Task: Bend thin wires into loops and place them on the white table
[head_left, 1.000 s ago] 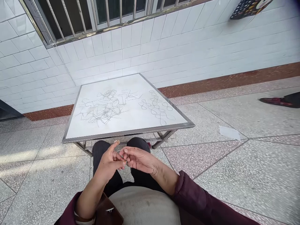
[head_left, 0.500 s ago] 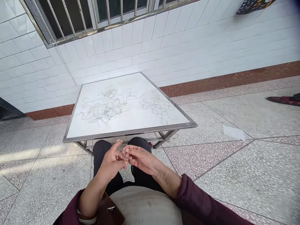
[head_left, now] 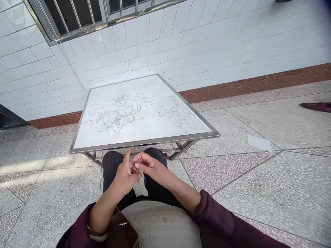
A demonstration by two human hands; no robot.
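Observation:
Above my lap, my left hand (head_left: pixel 126 175) and my right hand (head_left: pixel 152 168) meet at the fingertips. Between them runs a thin wire (head_left: pixel 144 181), mostly hidden by the fingers, its tail hanging below. My left thumb and curled fingers pinch it while the index finger points up. With thumb and fingers, my right hand grips the wire close to the left fingers. On the white tabletop (head_left: pixel 148 134) in front lie a tangle of bent wires (head_left: pixel 117 119) at left and several wires twisted into figure-eight loops (head_left: pixel 178 112) at right.
The table's metal edge (head_left: pixel 144 142) lies just beyond my knees. Behind the table stands a white tiled wall (head_left: pixel 129 51) with a barred window. At right, a white paper piece (head_left: pixel 259 143) lies on the floor, and a person's shoe (head_left: pixel 316 106) shows farther off.
My right hand has turned and its fingers now curl over the left fingertips. The left index finger has become more upright. The view has shifted slightly.

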